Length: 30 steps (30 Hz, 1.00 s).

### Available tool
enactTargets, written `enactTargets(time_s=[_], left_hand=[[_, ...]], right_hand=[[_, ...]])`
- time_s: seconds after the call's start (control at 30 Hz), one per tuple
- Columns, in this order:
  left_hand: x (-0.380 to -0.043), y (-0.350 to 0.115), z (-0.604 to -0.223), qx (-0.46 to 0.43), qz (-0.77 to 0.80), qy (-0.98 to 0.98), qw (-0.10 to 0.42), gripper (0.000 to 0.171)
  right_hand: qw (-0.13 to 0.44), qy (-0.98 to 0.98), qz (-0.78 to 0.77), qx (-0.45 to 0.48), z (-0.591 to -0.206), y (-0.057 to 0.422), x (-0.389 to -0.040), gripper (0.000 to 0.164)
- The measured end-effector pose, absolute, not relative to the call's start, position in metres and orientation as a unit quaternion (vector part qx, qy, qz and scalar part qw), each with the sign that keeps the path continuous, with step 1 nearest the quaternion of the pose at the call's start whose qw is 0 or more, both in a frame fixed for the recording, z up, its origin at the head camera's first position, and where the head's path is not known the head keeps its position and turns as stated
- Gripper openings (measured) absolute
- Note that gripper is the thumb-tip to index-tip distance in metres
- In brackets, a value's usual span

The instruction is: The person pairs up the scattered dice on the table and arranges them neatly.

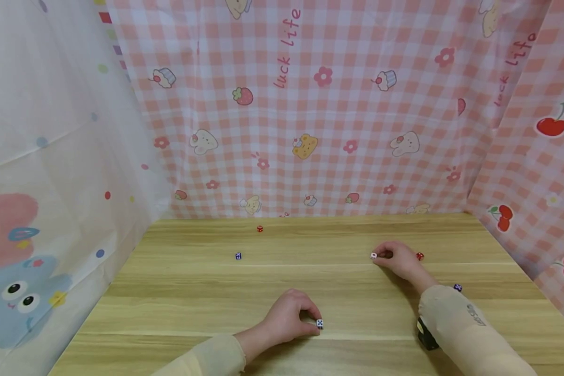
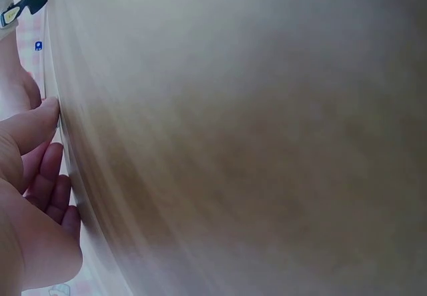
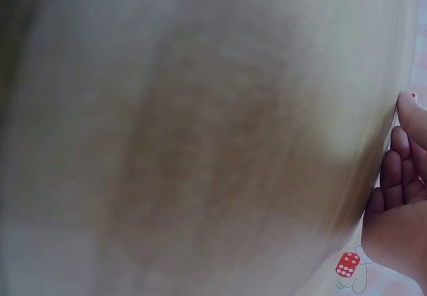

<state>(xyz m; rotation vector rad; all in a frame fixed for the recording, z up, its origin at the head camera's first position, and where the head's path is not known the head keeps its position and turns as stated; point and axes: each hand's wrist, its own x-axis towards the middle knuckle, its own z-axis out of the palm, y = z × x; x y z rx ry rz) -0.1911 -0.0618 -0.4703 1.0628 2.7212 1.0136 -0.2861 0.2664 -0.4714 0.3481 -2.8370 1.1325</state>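
Observation:
Between the thumb and forefinger of my left hand (image 1: pixel 289 319) is a white die (image 1: pixel 319 324) with dark pips, low over the front middle of the wooden table. Farther back and to the right, my right hand (image 1: pixel 397 258) pinches another white die (image 1: pixel 373 256); its red pip shows at the fingertips in the right wrist view. Just right of that hand lies a red die (image 1: pixel 420 256), also seen in the right wrist view as a red die (image 3: pixel 347 264) with white pips. A blue die (image 1: pixel 458 288) sits beside the right sleeve. The left wrist view mostly hides the left die.
On the left half of the wooden table (image 1: pixel 183 297) lie a second blue die (image 1: pixel 238 256) and, behind it, a second red die (image 1: pixel 260 228). A black device (image 1: pixel 426 334) is worn at the right forearm. Patterned curtains (image 1: pixel 329 115) hang behind and at both sides.

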Motion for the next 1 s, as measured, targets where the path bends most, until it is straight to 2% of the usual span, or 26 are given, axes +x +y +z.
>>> enactTargets(time_s=[1.0], left_hand=[[-0.195, -0.059, -0.467, 0.355, 0.285, 0.89, 0.024, 0.014]], right_hand=[[-0.043, -0.884, 0.404, 0.23, -0.47, 0.229, -0.243, 0.01]])
